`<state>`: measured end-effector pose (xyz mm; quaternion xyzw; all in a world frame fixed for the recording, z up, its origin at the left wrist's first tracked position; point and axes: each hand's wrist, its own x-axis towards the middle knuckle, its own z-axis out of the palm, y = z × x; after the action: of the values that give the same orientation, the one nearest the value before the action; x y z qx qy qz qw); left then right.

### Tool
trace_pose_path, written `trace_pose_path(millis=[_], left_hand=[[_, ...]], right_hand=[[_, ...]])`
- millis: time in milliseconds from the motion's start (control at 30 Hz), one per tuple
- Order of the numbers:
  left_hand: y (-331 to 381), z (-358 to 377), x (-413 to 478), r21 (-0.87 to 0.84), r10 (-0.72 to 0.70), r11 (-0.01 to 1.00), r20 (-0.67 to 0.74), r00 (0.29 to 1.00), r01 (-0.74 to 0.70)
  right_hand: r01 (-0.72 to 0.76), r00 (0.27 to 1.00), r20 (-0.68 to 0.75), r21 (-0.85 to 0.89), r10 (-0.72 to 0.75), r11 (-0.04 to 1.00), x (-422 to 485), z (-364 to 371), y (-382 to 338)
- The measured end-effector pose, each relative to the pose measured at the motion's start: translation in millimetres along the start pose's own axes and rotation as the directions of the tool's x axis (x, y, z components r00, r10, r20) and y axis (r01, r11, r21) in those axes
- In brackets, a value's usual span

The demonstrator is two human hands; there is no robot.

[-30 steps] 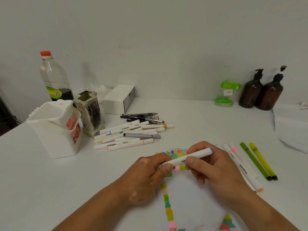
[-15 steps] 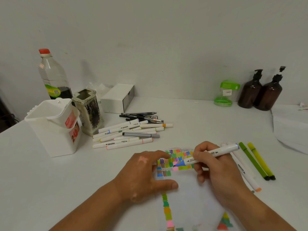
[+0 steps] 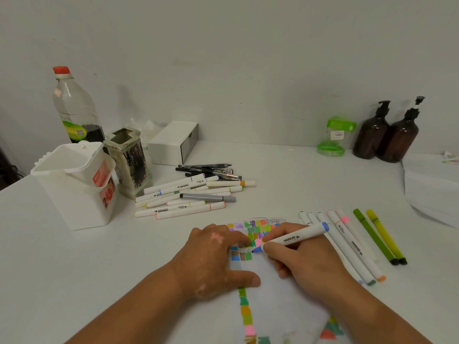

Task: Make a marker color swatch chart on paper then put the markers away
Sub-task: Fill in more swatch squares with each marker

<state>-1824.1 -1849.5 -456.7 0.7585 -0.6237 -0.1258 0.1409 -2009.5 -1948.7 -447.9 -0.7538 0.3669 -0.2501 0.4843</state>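
A sheet of paper (image 3: 280,304) with rows of small colour swatches lies on the white table in front of me. My right hand (image 3: 300,259) grips a white blue-ended marker (image 3: 295,238), its blue tip down on the paper beside the swatches. My left hand (image 3: 216,256) presses flat on the paper's left part, fingers spread. Several white markers (image 3: 183,197) lie in a pile to the upper left. More markers (image 3: 347,244) lie in a row right of the paper, with two green pens (image 3: 380,237) beyond them.
A white plastic bin (image 3: 72,189) and a square pen holder (image 3: 129,160) stand at the left, a bottle (image 3: 74,108) behind them. A white box (image 3: 173,142), black pens (image 3: 211,170), a green jar (image 3: 335,137), two brown pump bottles (image 3: 387,132) and stacked paper (image 3: 432,184) line the back and right.
The left hand let go of the marker and came down flat on the paper. The right hand turned the uncapped marker and brought its blue tip down onto the swatches.
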Motion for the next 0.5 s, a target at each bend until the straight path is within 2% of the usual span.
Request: trace_pose_path(millis=[233, 500], left_hand=[[3.4, -2.5, -1.1, -0.001, -0.003, 1.000, 0.003, 1.000, 0.003], [4.9, -3.7, -1.3, -0.001, -0.009, 1.000, 0.012, 1.000, 0.009]], right_hand=[[-0.003, 1.000, 0.013, -0.062, 0.004, 0.998, 0.3, -1.1, 1.3], [-0.002, 1.000, 0.012, -0.058, 0.002, 0.998, 1.5, -1.3, 3.1]])
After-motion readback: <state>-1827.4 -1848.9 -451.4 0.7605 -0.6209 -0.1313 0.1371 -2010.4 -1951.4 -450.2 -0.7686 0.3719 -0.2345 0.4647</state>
